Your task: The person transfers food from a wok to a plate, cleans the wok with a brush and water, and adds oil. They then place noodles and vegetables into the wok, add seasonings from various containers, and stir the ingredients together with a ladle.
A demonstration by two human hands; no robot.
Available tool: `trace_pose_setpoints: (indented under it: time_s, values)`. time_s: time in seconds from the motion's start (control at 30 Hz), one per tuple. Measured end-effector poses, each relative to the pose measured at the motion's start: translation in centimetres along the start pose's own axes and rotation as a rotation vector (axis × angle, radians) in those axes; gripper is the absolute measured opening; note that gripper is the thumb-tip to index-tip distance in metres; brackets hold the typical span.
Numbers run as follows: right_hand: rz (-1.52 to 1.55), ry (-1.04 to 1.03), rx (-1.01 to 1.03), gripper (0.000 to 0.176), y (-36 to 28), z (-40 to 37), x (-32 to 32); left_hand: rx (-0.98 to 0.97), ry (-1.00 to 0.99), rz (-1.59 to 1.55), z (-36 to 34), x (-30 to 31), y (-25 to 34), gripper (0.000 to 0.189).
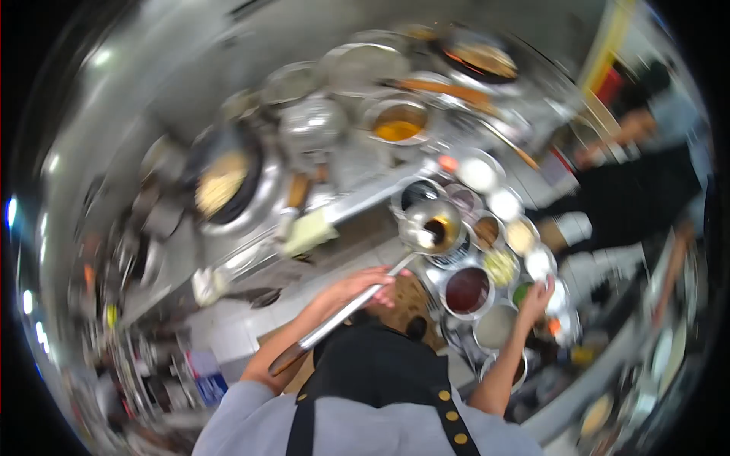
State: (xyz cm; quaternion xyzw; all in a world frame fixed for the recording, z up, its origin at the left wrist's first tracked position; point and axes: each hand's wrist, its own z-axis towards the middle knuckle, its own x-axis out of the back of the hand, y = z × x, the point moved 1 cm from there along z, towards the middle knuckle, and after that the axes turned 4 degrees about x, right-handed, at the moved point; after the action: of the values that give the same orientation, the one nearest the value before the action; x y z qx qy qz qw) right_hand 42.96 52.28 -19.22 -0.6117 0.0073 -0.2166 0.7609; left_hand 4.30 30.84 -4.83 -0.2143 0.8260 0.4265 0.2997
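A long-handled metal ladle (334, 318) with a wooden end slants across my front. My left hand (365, 286) holds its handle, and the ladle's bowl, with dark liquid in it, hangs over the condiment containers. My right hand (537, 299) reaches among the bowls at the right, fingers drawn together at the rim of a white bowl (559, 296). What those fingers hold, if anything, is hidden. Beside them lie a bowl of green bits (522, 293), a bowl of white contents (541, 263) and a pot of dark red sauce (466, 292). Motion blurs much of the view.
A wok (255, 178) with pale noodle-like food sits on the stove at left. Another wok (480, 62) stands at the back. A pot of orange-yellow liquid (397, 125) is on the counter. At right stands another person in a dark apron (635, 190).
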Motion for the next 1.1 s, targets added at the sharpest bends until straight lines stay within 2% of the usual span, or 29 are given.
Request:
trace_pose_setpoints:
  time_s: [0.03, 0.07, 0.1, 0.13, 0.17, 0.2, 0.23, 0.27, 0.3, 0.33, 0.4, 0.47, 0.5, 0.53, 0.63, 0.67, 0.7, 0.73, 0.8, 0.83, 0.87, 0.93, 0.97, 1.0, 1.03, 1.1]
  values:
    - [0.261, -0.217, -0.259, 0.03, -2.8, -1.7, -2.3, -0.079, 0.021, -0.023, -1.2, 0.5, 0.2, 0.047]
    - [0.276, -0.444, -0.241, 0.022, -8.8, -3.9, -4.3, -0.145, 0.028, -0.041, -2.7, 1.1, 0.4, 0.046]
    - [0.337, -0.646, -0.328, 0.022, -13.7, -6.4, -6.3, -0.206, 0.066, -0.047, -4.4, 1.7, 1.0, 0.046]
    - [0.427, -0.886, -0.302, 0.023, -16.0, -8.5, -8.4, -0.26, 0.112, -0.056, -5.9, 2.4, 1.9, 0.046]
    - [0.388, -1.116, -0.287, 0.025, -19.8, -10.9, -10.1, -0.302, 0.145, -0.065, -7.3, 3.2, 3.1, 0.046]
    - [0.456, -1.295, -0.343, 0.029, -24.8, -14.0, -11.1, -0.396, 0.171, 0.037, -8.4, 5.2, 4.5, 0.046]
    - [0.581, -1.476, -0.339, 0.047, -27.9, -17.1, -12.9, -0.455, 0.172, 0.021, -9.3, 7.5, 6.3, 0.045]
    - [0.806, -1.576, -0.507, 0.056, -31.7, -20.8, -14.1, -0.539, 0.249, 0.013, -10.6, 8.0, 8.5, 0.044]
    - [1.031, -1.661, -0.686, 0.066, -35.4, -24.5, -15.4, -0.654, 0.337, 0.2, -12.4, 7.7, 10.8, 0.045]
    - [1.135, -1.817, -0.813, 0.07, -38.0, -27.2, -17.0, -0.715, 0.372, 0.314, -13.7, 9.3, 12.5, 0.053]
    - [1.128, -1.763, -0.873, 0.043, -39.5, -31.3, -22.3, -0.743, 0.563, 0.231, -17.8, 11.0, 14.8, 0.06]
    - [0.887, -1.653, -0.845, 0.034, -42.4, -33.2, -28.0, -0.825, 0.747, 0.076, -21.8, 14.9, 13.2, 0.064]
    - [0.793, -1.682, -0.732, 0.034, -42.5, -34.2, -31.7, -0.83, 0.655, 0.1, -23.8, 17.6, 11.3, 0.064]
    - [0.704, -1.705, -0.622, 0.034, -41.8, -34.9, -35.7, -0.748, 0.596, 0.088, -26.0, 19.8, 8.8, 0.063]
    - [0.227, -1.641, 0.036, 0.046, -39.8, -36.3, -46.8, -0.583, 0.516, 0.008, -31.5, 25.7, -0.4, 0.061]
    - [0.099, -1.566, 0.244, 0.051, -40.1, -37.6, -50.3, -0.506, 0.68, -0.007, -33.4, 30.1, -6.2, 0.061]
    - [-0.078, -1.537, 0.292, 0.058, -42.9, -38.1, -50.0, -0.501, 0.792, 0.02, -34.8, 30.5, -8.6, 0.06]
    - [-0.079, -1.528, 0.297, 0.058, -42.4, -38.8, -52.2, -0.438, 0.911, 0.034, -35.3, 33.0, -11.8, 0.058]
    - [-0.275, -1.353, 0.575, 0.059, -39.8, -39.6, -57.8, -0.307, 1.156, 0.18, -36.3, 36.5, -17.3, 0.049]
    - [-0.307, -1.372, 0.496, 0.058, -40.5, -40.4, -57.8, -0.274, 1.258, 0.341, -36.8, 38.1, -20.0, 0.047]
    - [-0.312, -1.367, 0.504, 0.058, -40.9, -41.6, -57.5, -0.24, 1.358, 0.501, -37.0, 39.9, -23.3, 0.046]
    - [-0.28, -1.458, 0.239, 0.056, -41.2, -43.7, -57.0, -0.294, 1.538, 0.537, -34.9, 46.4, -33.1, 0.04]
    - [-0.293, -1.463, 0.254, 0.056, -41.5, -43.4, -57.6, -0.3, 1.455, 0.177, -35.5, 44.8, -34.1, 0.035]
    - [-0.107, -1.637, 0.02, 0.058, -41.1, -43.0, -58.1, -0.293, 1.344, -0.174, -36.1, 42.8, -35.5, 0.031]
    - [0.091, -1.786, -0.235, 0.061, -40.8, -43.0, -58.4, -0.276, 1.352, -0.213, -35.8, 43.1, -38.4, 0.027]
    - [0.12, -1.759, -0.167, 0.056, -42.8, -43.4, -57.8, -0.18, 1.364, -0.33, -35.5, 42.9, -44.0, 0.023]
